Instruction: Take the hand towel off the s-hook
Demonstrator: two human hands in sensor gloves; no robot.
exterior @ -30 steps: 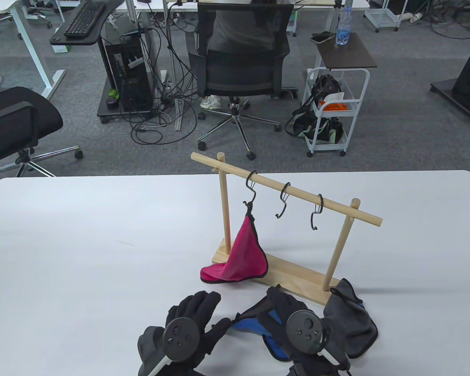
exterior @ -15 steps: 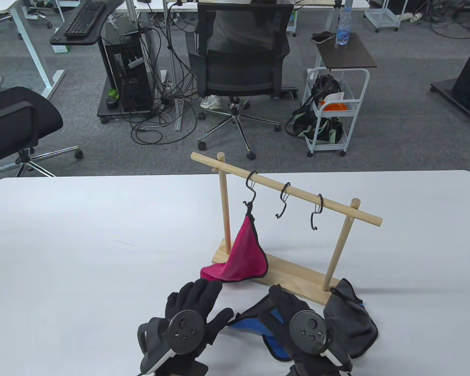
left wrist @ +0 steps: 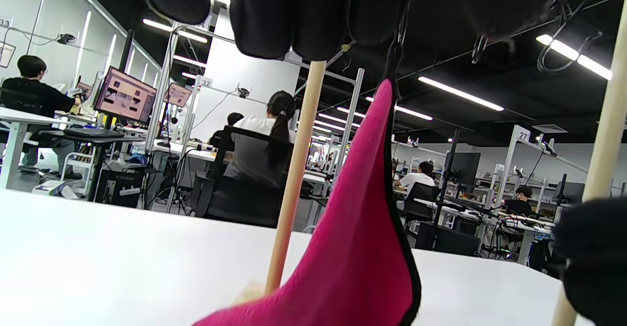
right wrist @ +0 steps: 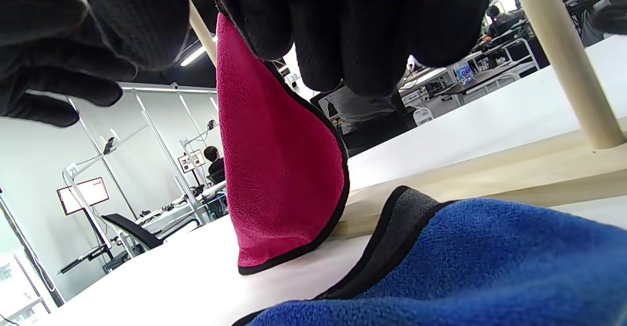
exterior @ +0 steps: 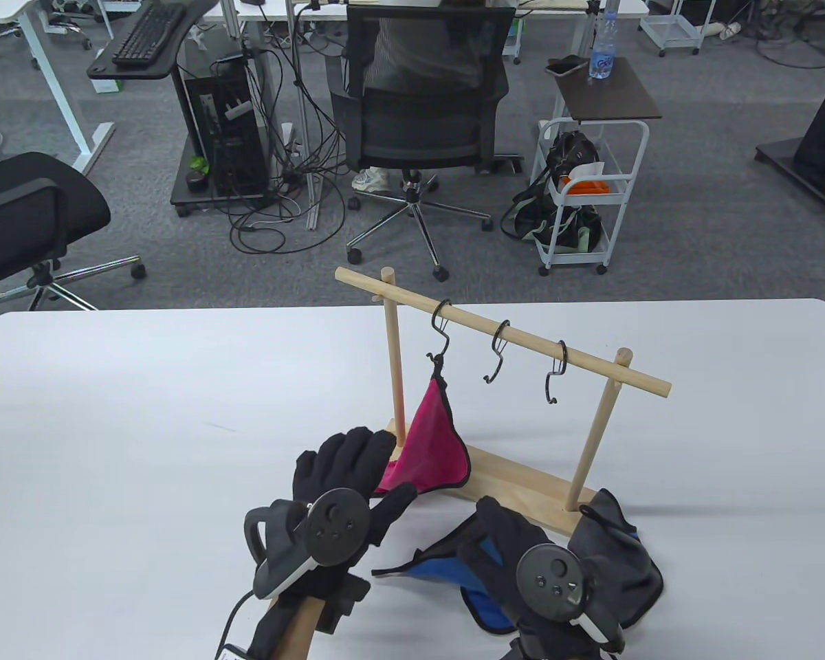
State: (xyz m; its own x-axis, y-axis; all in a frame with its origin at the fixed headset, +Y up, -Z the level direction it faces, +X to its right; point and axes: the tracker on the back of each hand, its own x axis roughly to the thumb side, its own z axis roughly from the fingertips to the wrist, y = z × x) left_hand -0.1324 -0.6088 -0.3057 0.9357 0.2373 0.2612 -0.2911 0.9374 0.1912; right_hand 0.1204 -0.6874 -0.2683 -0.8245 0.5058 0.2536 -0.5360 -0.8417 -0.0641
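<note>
A pink hand towel (exterior: 430,440) hangs by its loop from the first of three black s-hooks (exterior: 440,333) on a wooden rack (exterior: 515,481) at the table's (exterior: 144,412) centre; the other two hooks (exterior: 498,354) (exterior: 555,375) carry nothing. The towel's lower edge trails onto the rack's base and the tabletop at 7 o'clock of the rack's left post.

The gloved left hand (exterior: 347,481) hovers at the towel's 8 o'clock, fingers extended and loosely together, holding nothing; whether its fingertips touch the cloth cannot be told.

The right hand (exterior: 515,550) rests flat, fingers spread, on a blue towel (exterior: 447,574) at 6 o'clock of the rack. A grey towel (exterior: 619,557) lies just beside it at 3 o'clock, making three towels in all.
</note>
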